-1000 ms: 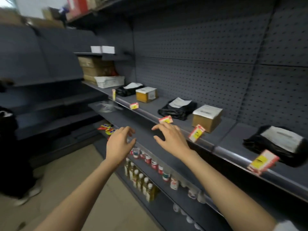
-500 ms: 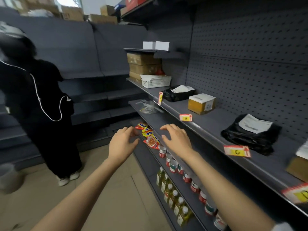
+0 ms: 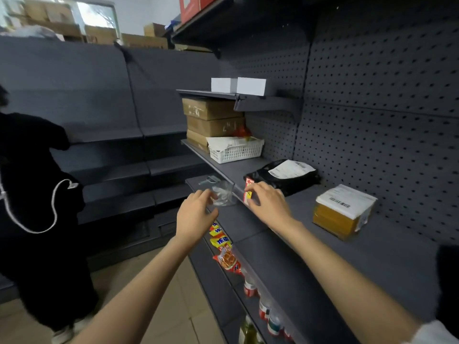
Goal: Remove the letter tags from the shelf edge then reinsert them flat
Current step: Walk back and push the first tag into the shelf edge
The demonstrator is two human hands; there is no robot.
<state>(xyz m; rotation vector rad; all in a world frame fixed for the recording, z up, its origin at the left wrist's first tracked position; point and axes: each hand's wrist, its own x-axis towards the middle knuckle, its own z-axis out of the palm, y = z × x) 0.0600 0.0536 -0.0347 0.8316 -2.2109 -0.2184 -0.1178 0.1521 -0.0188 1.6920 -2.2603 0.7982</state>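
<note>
A red, white and yellow letter tag (image 3: 248, 192) stands upright on the grey shelf edge (image 3: 214, 167), left of a black parcel. My right hand (image 3: 267, 203) is on the tag, with fingertips over its upper part and the thumb under its lower end. My left hand (image 3: 196, 215) hovers a little lower and to the left, fingers loosely apart and holding nothing, next to a clear plastic bag (image 3: 223, 194) on the shelf below.
On the tag's shelf are a black parcel (image 3: 285, 175), a yellow box (image 3: 344, 216), a white basket (image 3: 236, 150) and cardboard boxes (image 3: 211, 115). Snack packets (image 3: 223, 249) and jars (image 3: 263, 307) fill the lower shelves. A person in black (image 3: 37, 194) stands at the left.
My view has swung left along the shelves. Both hands have travelled left with it, and my right hand has reached the upright tag at the far end.
</note>
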